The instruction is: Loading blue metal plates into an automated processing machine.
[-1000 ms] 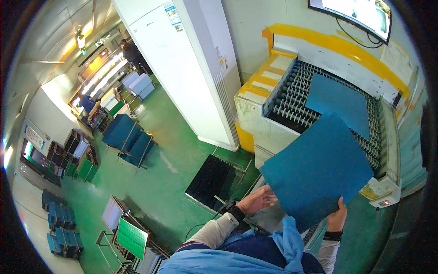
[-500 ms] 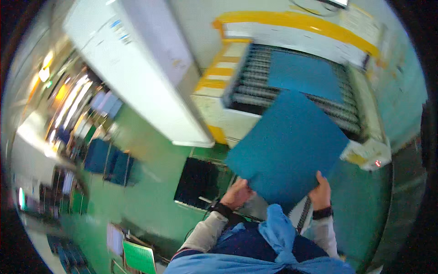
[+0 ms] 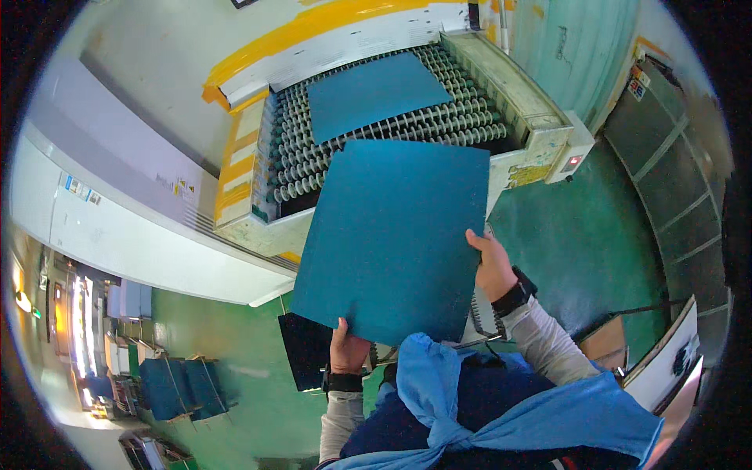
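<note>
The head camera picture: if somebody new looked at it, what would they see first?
Probably the big blue sheet in the middle, held by the left hand at its lower edge and the right hand at its right edge. Beyond it, a second blue sheet lies on rows of rollers. Bright yellow tape runs along the back, above the rollers.

From where I stand, a tall white cabinet (image 3: 141, 231) is seen at the left, bearing a small blue-and-white label (image 3: 81, 190). The floor (image 3: 564, 211) is green. At the right there is a dark grey panel (image 3: 666, 176) with paler bands; lower, a brown board (image 3: 605, 342) is near a tilted white board (image 3: 662, 360).
</note>
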`<action>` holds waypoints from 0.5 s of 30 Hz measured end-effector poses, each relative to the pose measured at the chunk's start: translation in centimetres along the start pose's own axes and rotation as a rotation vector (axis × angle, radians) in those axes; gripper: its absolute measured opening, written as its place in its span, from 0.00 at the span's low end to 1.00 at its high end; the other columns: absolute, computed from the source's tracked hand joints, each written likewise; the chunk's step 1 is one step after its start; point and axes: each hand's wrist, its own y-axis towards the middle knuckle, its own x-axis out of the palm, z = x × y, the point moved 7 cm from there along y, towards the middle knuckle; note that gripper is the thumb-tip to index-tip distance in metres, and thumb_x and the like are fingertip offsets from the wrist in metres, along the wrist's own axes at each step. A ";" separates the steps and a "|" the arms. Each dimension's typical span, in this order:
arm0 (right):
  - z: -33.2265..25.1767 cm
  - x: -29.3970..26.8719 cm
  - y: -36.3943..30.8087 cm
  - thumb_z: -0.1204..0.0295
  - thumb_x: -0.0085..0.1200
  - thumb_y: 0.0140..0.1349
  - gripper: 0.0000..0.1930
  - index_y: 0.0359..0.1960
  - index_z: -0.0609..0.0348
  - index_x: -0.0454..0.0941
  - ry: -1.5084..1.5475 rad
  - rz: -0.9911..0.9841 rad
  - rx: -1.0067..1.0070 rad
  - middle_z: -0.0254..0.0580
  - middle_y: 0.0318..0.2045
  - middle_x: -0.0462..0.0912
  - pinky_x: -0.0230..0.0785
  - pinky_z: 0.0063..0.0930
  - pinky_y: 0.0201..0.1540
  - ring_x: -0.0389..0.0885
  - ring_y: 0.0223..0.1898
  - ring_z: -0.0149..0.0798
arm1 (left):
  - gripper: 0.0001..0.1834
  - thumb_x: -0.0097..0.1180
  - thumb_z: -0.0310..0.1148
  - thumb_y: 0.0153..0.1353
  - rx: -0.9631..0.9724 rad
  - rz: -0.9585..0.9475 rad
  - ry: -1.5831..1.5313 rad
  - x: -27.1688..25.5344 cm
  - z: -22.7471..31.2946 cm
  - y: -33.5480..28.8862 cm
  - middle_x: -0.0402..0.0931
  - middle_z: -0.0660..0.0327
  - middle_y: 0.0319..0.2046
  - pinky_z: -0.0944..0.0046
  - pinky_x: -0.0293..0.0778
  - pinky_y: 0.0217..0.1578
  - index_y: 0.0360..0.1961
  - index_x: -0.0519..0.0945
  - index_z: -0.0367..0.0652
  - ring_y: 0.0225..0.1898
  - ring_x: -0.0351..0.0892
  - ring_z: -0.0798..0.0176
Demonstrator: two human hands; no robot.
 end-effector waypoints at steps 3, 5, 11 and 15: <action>-0.6 -2.7 2.3 0.71 0.55 0.65 0.09 0.44 0.57 0.76 0.133 0.059 -0.089 0.36 0.36 0.79 0.73 0.29 0.39 0.80 0.36 0.33 | 0.27 0.51 0.45 0.67 0.028 0.070 0.018 -1.6 0.6 -0.2 0.66 0.54 0.64 0.41 0.60 0.63 0.63 0.67 0.44 0.63 0.64 0.46; -1.8 -6.6 4.6 0.71 0.55 0.65 0.09 0.44 0.59 0.76 -0.347 0.040 -0.358 0.36 0.36 0.79 0.74 0.30 0.39 0.80 0.37 0.34 | 0.26 0.51 0.44 0.67 0.042 0.096 0.023 -1.8 1.1 -0.2 0.67 0.54 0.63 0.40 0.61 0.62 0.62 0.68 0.44 0.63 0.65 0.46; -2.6 -4.2 5.1 0.69 0.55 0.65 0.05 0.38 0.55 0.76 0.012 -0.030 -0.092 0.39 0.36 0.82 0.74 0.37 0.45 0.81 0.39 0.39 | 0.23 0.51 0.40 0.67 0.096 0.147 0.006 -3.6 2.2 -1.2 0.68 0.56 0.61 0.41 0.63 0.60 0.61 0.69 0.46 0.61 0.67 0.49; -1.1 -4.1 5.9 0.68 0.58 0.62 0.06 0.36 0.54 0.76 0.072 0.053 0.072 0.38 0.34 0.82 0.75 0.37 0.42 0.80 0.34 0.39 | 0.23 0.50 0.36 0.68 0.095 0.186 -0.045 -4.5 1.8 -1.8 0.68 0.57 0.61 0.41 0.64 0.60 0.63 0.67 0.47 0.61 0.67 0.50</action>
